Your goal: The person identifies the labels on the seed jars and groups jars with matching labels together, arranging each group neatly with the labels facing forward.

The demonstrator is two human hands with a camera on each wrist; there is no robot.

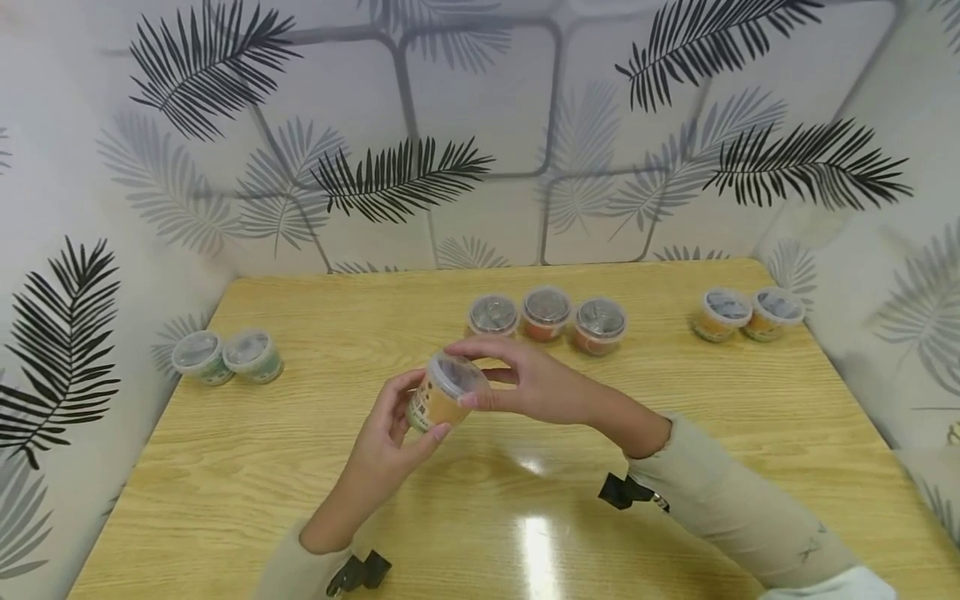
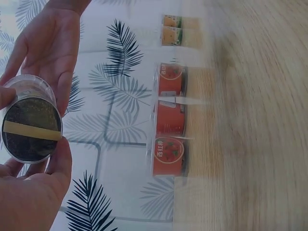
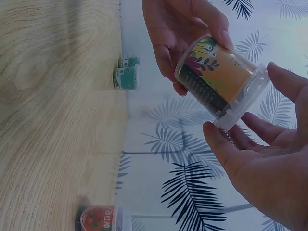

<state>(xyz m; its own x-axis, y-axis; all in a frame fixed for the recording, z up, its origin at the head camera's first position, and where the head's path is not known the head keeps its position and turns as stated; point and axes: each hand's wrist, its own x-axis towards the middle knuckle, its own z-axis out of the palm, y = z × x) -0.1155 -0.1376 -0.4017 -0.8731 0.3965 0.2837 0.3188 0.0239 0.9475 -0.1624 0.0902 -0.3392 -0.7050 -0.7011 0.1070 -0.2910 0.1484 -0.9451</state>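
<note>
Above the middle of the table I hold a clear-lidded plastic cup with an orange printed label [image 1: 437, 405], tilted. My left hand [image 1: 388, 448] grips the cup's body, thumb in front and fingers behind. My right hand [image 1: 542, 380] pinches the rim of the lid [image 3: 244, 100] between thumb and fingers. The left wrist view shows the cup's dark bottom [image 2: 30, 113] crossed by a tan strip. Floral print and a dark text panel appear on the label in the right wrist view. Whether the lid is loose cannot be told.
Three red-labelled cups [image 1: 547, 312] stand at the back middle of the wooden table [image 1: 315, 508], just beyond my right hand. Two green-labelled cups [image 1: 255, 357] stand at the left, and two orange-labelled cups [image 1: 776, 313] at the far right. A leaf-patterned wall [image 1: 480, 100] borders the back.
</note>
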